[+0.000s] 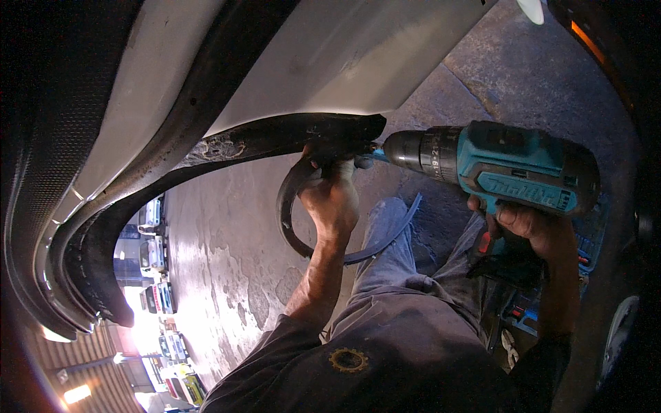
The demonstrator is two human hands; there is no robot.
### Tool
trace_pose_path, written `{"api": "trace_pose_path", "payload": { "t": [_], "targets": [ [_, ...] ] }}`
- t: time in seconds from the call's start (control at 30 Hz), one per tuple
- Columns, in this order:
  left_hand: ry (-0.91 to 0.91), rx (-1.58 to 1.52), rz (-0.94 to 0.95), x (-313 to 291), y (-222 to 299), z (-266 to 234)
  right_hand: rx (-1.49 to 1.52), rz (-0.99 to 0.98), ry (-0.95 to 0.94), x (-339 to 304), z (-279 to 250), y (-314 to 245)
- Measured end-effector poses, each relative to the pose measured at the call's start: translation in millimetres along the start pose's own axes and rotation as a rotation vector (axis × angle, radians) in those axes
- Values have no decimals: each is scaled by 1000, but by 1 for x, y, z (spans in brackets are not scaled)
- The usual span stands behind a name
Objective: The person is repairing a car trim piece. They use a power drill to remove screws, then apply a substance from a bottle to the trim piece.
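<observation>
My right hand (527, 221) grips the handle of a teal and black cordless drill (527, 168), which lies level with its chuck to the left. The drill's tip meets the end of a dark curved trim piece (289, 134) under a light-coloured vehicle body panel (330, 62). Just left of the chuck, my left hand (334, 196) is closed at that end, its fingers partly in shadow. From it a narrow black flexible strip (286, 220) loops down and right across my lap. Whether the bit touches the strip or the trim is too dark to tell.
Beyond my right forearm lies a blue tool case (527, 313) with tools in it, and pliers (509, 350) are near it. Vehicle bodywork (148, 82) curves down the left side. Several parked vehicles (158, 296) stand on the far left of the worn floor (227, 234).
</observation>
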State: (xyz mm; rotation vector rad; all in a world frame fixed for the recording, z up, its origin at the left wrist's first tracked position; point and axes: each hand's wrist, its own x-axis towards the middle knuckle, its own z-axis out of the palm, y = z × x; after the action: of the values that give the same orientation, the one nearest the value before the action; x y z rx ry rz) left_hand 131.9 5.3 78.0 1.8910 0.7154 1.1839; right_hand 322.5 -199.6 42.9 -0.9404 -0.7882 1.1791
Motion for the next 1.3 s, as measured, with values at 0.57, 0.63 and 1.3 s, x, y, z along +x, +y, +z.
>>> {"api": "trace_pose_path", "payload": {
  "t": [0.57,0.63,1.3],
  "targets": [
    [25,-1,20,0,4,2,-71,115,34,1,6,-15],
    [44,-16,6,-1,-3,0,-174,96,14,2,4,-13],
    [8,-95,-69,0,7,1,-49,-11,-16,4,12,-9]
  ]
}}
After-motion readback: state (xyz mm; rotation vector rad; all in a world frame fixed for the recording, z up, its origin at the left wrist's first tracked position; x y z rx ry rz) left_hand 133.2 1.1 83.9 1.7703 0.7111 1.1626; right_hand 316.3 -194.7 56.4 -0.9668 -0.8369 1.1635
